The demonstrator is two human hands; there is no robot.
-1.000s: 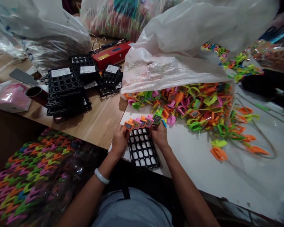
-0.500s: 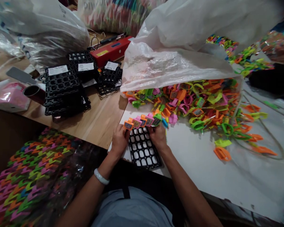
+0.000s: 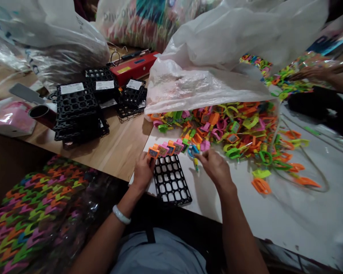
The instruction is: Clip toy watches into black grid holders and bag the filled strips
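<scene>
A black grid tray (image 3: 173, 180) with open cells lies on the white tabletop in front of me. Along its far edge stands a row of coloured toy watches (image 3: 162, 150), orange and pink ones with a green one at the right end. My left hand (image 3: 143, 170) is closed at the tray's far left corner, against the orange watch; its fingertips are partly hidden. To the right of the tray, my right hand (image 3: 216, 167) pinches a blue toy watch (image 3: 192, 151) with a yellow-green tip hanging below it.
Loose toy watches (image 3: 234, 129) spill from a large white plastic bag (image 3: 205, 85) beyond the tray. Stacked black trays (image 3: 74, 101) and a red box (image 3: 134, 68) stand at the left. Another person's hand (image 3: 311, 72) reaches over more watches at far right. A bag of colourful pieces (image 3: 31, 213) sits lower left.
My right hand has moved right, away from the tray's far right corner, and now has the blue watch apart from the row. My left hand stays at its corner. Another person's hand has appeared.
</scene>
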